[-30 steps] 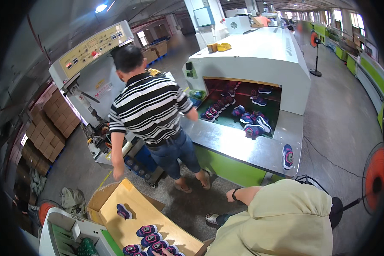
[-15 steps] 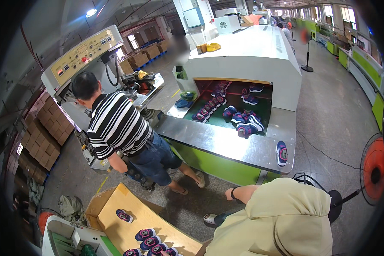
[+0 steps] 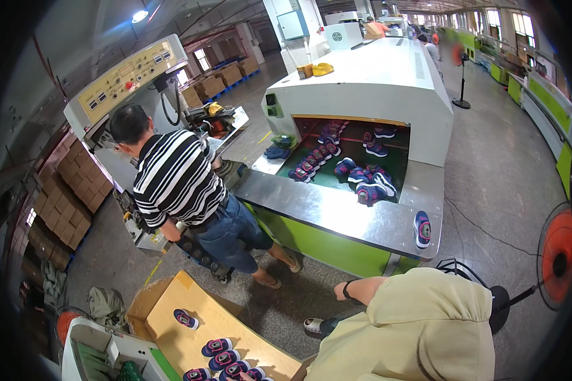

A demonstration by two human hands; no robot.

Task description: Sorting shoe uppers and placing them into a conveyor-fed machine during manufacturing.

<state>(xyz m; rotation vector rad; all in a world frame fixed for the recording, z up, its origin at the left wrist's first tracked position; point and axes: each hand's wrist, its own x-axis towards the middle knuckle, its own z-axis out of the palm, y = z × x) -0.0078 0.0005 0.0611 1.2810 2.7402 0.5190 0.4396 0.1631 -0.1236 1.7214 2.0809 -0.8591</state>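
Shoes (image 3: 362, 178) crowd a green conveyor (image 3: 337, 171) on the grey factory floor (image 3: 496, 165).

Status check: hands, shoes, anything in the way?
Own hands not in view. On the tan board, a row of small shoes, one shoe apart. Person in pale yellow top bent close ahead; striped-shirt person beyond.

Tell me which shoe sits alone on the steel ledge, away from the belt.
The pink-and-navy shoe near the steel ledge's right corner; the other shoes lie on the green belt.
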